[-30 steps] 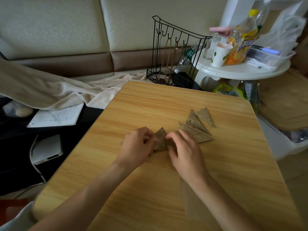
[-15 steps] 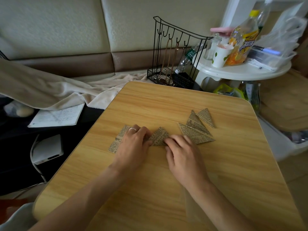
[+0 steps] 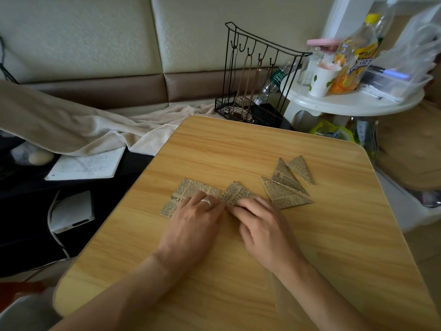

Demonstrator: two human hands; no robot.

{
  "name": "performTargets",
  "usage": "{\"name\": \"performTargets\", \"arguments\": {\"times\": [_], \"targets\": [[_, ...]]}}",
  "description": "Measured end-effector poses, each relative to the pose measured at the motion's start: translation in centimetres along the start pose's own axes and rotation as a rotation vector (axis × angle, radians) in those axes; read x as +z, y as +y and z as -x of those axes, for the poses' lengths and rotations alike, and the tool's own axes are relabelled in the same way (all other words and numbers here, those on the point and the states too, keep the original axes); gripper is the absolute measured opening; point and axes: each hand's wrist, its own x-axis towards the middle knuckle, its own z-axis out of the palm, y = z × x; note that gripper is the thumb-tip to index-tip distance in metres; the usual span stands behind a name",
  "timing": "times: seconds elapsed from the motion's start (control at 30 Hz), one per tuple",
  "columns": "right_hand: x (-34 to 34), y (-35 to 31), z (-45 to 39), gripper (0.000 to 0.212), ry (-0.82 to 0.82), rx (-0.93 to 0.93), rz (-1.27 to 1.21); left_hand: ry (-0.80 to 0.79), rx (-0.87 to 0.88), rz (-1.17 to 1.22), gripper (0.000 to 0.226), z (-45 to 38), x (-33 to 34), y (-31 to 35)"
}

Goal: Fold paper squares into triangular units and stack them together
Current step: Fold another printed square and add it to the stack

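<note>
- At the centre of the frame, on the wooden surface (image 3: pixel 238 271), lay a newsprint paper piece (image 3: pixel 191 189), partly flat on its left and folded up into a triangular flap on its right.
- The left hand (image 3: pixel 193 225) lay palm down on the flat part of that paper, fingers extended and pressing it; a ring (image 3: pixel 205 202) showed on one finger.
- The right hand (image 3: pixel 265 228) rested just beside the left, its fingers bent, with the tips at the lower edge of the raised flap; whether they pinched the flap or only touched it could not be told.
- To the right of the hands, in the middle right of the frame, three folded newsprint triangles (image 3: pixel 286 187) lay overlapping one another on the surface, apart from the hands.
- Beyond the far edge of the surface, at upper centre, stood a black wire rack (image 3: pixel 257 75) with hooks.
- At upper right, a round white side table (image 3: pixel 353 103) carried an orange drink bottle (image 3: pixel 353 65) and a paper cup (image 3: pixel 322 80).
- At left, a beige blanket (image 3: pixel 71 125) lay over a couch, with a notebook (image 3: pixel 88 164) below it.
</note>
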Motion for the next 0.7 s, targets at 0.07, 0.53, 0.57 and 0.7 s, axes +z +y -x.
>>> {"name": "performTargets", "arguments": {"times": [0.07, 0.53, 0.57, 0.7], "targets": [[0.1, 0.0, 0.0, 0.034, 0.012, 0.013, -0.005, -0.021, -0.008, -0.011, 0.042, 0.2, 0.0, 0.1], [-1.7, -0.6, 0.3, 0.035, -0.083, 0.193, 0.118, -0.074, -0.039, 0.024, 0.043, 1.6, -0.5, 0.4], [-1.8, -0.9, 0.2, 0.031, -0.108, 0.208, 0.147, -0.074, -0.040, 0.029, 0.042, 1.5, -0.5, 0.6], [-1.9, -2.0, -0.4, 0.017, -0.122, 0.214, 0.189, -0.083, -0.050, 0.055, 0.032, 1.1, -0.4, 1.0]]}}
